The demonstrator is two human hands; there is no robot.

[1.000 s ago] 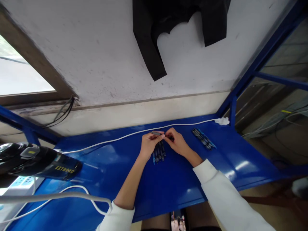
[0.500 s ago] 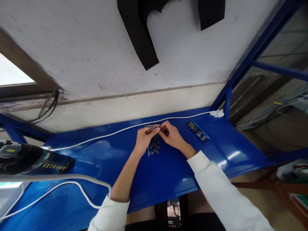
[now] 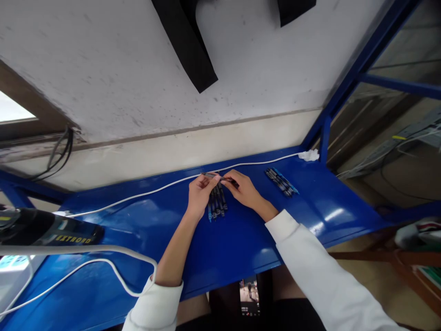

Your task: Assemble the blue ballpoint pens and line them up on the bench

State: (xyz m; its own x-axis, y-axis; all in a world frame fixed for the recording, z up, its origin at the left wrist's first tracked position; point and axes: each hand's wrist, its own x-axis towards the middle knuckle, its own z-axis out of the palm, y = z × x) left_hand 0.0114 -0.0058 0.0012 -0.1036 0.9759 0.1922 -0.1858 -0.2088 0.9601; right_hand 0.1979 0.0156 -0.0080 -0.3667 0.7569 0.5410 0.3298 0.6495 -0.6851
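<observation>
A slim dark pen (image 3: 208,174) lies crosswise between my hands, above the far part of the blue desk. My left hand (image 3: 200,195) is closed on its left part, thumb on top. My right hand (image 3: 245,189) pinches the dark right part close to the left fingertips; whether this is the same piece or a separate one, I cannot tell. Just under and between the hands lies a row of dark and blue pens (image 3: 217,203), partly covered by the fingers. To the right rests a second row of similar pens (image 3: 280,181).
A white cable (image 3: 165,187) runs along the back of the blue desk (image 3: 237,248) to a white crumpled wad (image 3: 309,155). A black bottle-like object (image 3: 51,227) lies at the left by another white cable (image 3: 103,261). Below the front edge, a lit phone (image 3: 249,296) rests between my legs.
The view has shifted slightly. The pen in my left hand has tilted, its right end now lower, and my right fingers have moved along with a dark part showing beneath them.
</observation>
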